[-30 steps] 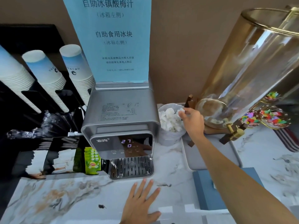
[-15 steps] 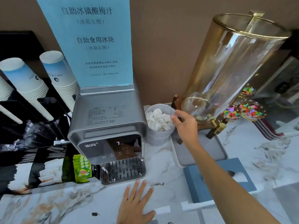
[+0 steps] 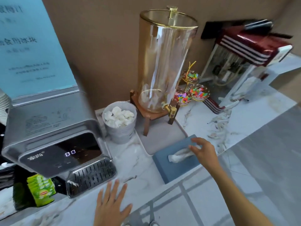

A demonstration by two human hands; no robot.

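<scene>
My right hand [image 3: 204, 152] reaches over a blue tissue box [image 3: 172, 167] on the marble counter and pinches the white tissue [image 3: 180, 156] that sticks out of its top. My left hand [image 3: 110, 204] lies flat with spread fingers on the counter's front edge, holding nothing. A small grey bin [image 3: 120, 126] full of crumpled white tissues stands behind, between the water dispenser and the glass jar.
A silver water dispenser [image 3: 53, 136] fills the left, green tea packets [image 3: 41, 190] beside it. A tall glass drink jar [image 3: 162, 62] on a wooden stand sits on a grey tray [image 3: 161, 137]. Candy bowls [image 3: 193, 93] and a red popcorn machine [image 3: 244, 66] stand at right.
My right hand has drawn back from the tissue-filled bin and moved down to the blue box, where it now pinches the tissue. The view has swung right. My left hand stays flat.
</scene>
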